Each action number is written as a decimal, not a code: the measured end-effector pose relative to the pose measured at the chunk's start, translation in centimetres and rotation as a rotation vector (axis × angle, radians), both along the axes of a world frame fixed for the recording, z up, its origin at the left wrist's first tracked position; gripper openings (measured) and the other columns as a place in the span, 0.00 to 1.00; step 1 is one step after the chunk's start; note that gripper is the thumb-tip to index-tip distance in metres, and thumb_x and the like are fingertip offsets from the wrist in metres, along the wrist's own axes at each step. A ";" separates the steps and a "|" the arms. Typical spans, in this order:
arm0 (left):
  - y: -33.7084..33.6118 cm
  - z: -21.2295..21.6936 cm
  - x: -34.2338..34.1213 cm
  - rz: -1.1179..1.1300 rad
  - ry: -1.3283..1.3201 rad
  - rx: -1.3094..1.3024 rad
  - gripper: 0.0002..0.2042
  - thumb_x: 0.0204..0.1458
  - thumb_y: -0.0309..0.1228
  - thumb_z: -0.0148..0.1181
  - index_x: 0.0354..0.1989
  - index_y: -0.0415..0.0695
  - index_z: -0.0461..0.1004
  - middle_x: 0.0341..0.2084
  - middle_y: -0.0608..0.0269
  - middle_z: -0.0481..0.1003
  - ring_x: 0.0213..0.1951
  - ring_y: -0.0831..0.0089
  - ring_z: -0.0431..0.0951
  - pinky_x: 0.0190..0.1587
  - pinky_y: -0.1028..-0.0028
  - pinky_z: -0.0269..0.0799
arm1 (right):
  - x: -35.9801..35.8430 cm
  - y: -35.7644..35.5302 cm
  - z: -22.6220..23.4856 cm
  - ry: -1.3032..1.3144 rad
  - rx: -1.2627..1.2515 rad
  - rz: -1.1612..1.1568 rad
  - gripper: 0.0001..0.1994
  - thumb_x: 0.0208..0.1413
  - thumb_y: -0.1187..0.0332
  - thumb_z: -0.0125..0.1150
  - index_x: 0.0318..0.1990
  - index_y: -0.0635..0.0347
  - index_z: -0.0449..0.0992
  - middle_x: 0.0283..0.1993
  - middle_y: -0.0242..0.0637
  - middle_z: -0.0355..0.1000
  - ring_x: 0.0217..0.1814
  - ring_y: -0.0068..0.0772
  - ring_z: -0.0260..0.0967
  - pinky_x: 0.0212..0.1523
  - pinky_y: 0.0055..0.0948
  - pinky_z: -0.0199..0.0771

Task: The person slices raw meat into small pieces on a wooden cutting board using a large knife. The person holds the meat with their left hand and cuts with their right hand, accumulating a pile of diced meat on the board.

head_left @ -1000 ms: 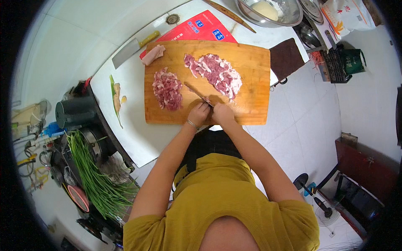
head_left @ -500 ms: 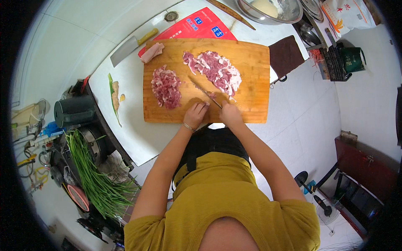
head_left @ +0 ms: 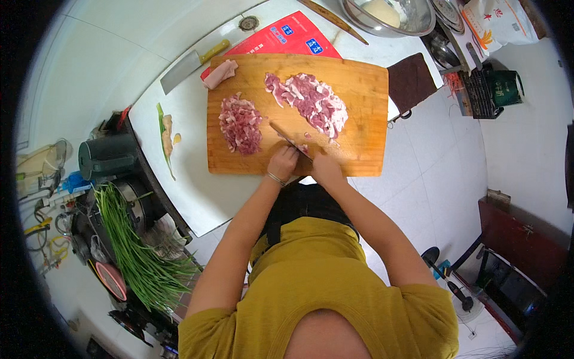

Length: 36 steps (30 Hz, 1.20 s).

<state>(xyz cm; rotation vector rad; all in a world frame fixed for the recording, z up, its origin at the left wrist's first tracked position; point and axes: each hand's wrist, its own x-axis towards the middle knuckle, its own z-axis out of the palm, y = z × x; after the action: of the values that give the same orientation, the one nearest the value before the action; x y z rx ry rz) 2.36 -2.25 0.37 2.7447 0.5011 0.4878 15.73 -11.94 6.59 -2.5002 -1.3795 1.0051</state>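
White kitchen surface [head_left: 179,179] under a wooden cutting board [head_left: 365,96]: mid-chopping, the right hand [head_left: 326,169] has its grip clamped on a knife [head_left: 287,139], the left hand [head_left: 283,163] curled shut beside the blade, sliced meat [head_left: 311,102] just beyond, minced pile [head_left: 240,124] left, the next cut seemingly needing more slices drawn under the blade

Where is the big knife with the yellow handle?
In the head view, the cleaver lies on the white table, off the wooden cutting board's upper left corner, beside a pale meat piece.
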 end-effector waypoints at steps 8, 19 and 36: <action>-0.3 -0.6 -0.1 -0.016 -0.050 0.005 0.09 0.42 0.28 0.50 0.32 0.41 0.73 0.31 0.60 0.70 0.36 0.66 0.70 0.38 0.71 0.69 | 0.0 -0.2 -0.9 0.013 -0.059 0.018 0.11 0.45 0.72 0.54 0.38 0.64 0.71 0.32 0.53 0.72 0.36 0.54 0.72 0.37 0.47 0.72; 2.2 1.7 3.5 0.101 0.022 -0.045 0.11 0.45 0.30 0.54 0.39 0.44 0.70 0.34 0.62 0.69 0.38 0.64 0.69 0.38 0.68 0.69 | 3.9 -0.7 2.2 0.157 0.190 -0.249 0.17 0.48 0.68 0.57 0.46 0.65 0.69 0.32 0.59 0.71 0.37 0.59 0.69 0.39 0.48 0.70; 9.6 5.5 -5.2 -0.130 -0.006 0.288 0.08 0.41 0.29 0.53 0.32 0.43 0.71 0.36 0.61 0.70 0.41 0.64 0.70 0.47 0.65 0.66 | 3.8 -1.6 2.4 0.270 0.267 -0.371 0.20 0.47 0.67 0.59 0.48 0.64 0.69 0.34 0.59 0.71 0.40 0.59 0.69 0.41 0.44 0.68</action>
<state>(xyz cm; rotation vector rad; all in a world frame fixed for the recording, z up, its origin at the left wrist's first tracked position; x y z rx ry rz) -2.81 7.34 5.86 3.0238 0.2647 0.5744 19.49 -13.58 9.02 -2.2126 -0.8663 0.9611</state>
